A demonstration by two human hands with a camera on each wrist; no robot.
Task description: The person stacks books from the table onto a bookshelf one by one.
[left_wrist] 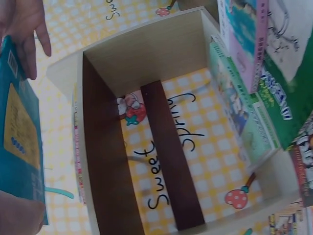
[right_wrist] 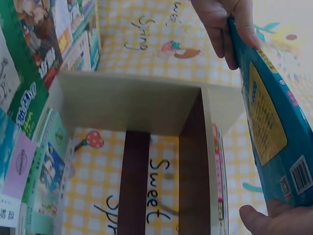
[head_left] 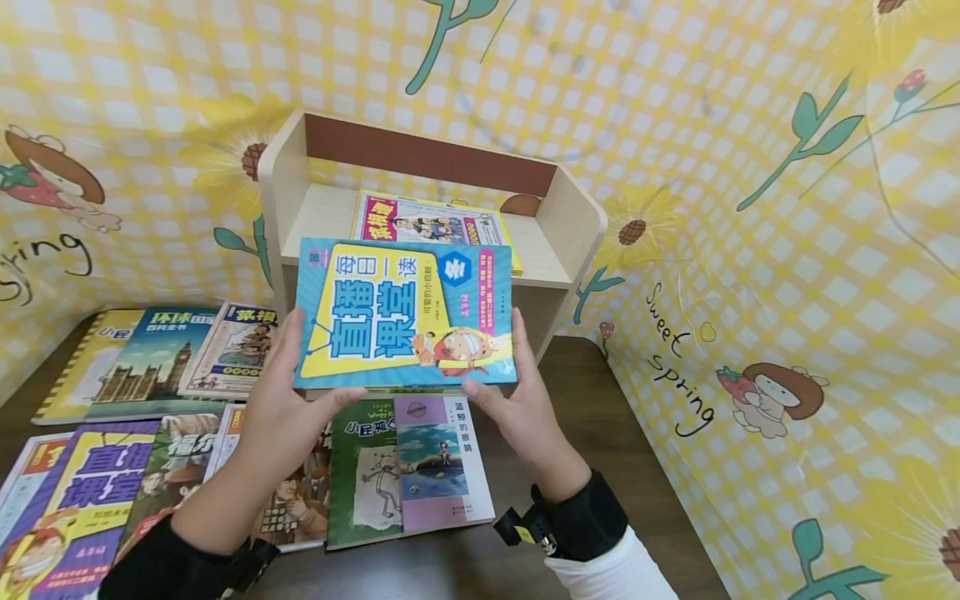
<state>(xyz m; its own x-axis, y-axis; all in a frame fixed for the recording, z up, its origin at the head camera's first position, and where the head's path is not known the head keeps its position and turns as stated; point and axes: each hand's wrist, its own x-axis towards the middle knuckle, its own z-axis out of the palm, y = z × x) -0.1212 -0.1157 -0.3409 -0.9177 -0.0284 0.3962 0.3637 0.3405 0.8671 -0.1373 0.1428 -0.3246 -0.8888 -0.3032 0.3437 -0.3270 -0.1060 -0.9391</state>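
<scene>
A blue and yellow book (head_left: 375,317) is held level in both hands, front cover facing up, over the front of a small wooden bookshelf (head_left: 283,179). My left hand (head_left: 281,408) grips its left end, thumb along the near edge. The right hand (head_left: 528,408) grips the opposite end in the same way. From below, the book's blue back cover (left_wrist: 22,112) shows a yellow panel, and a barcode appears in the right wrist view. Behind the held book, a pink and yellow book (head_left: 442,223) lies flat on the upper shelf.
On the dark table (head_left: 600,433), several books lie left and in front of the bookshelf, including a green one (head_left: 360,500) and a purple-white one (head_left: 442,492). Green-covered books (left_wrist: 239,103) lie inside the lower compartment. A yellow checked cloth (head_left: 750,250) surrounds everything.
</scene>
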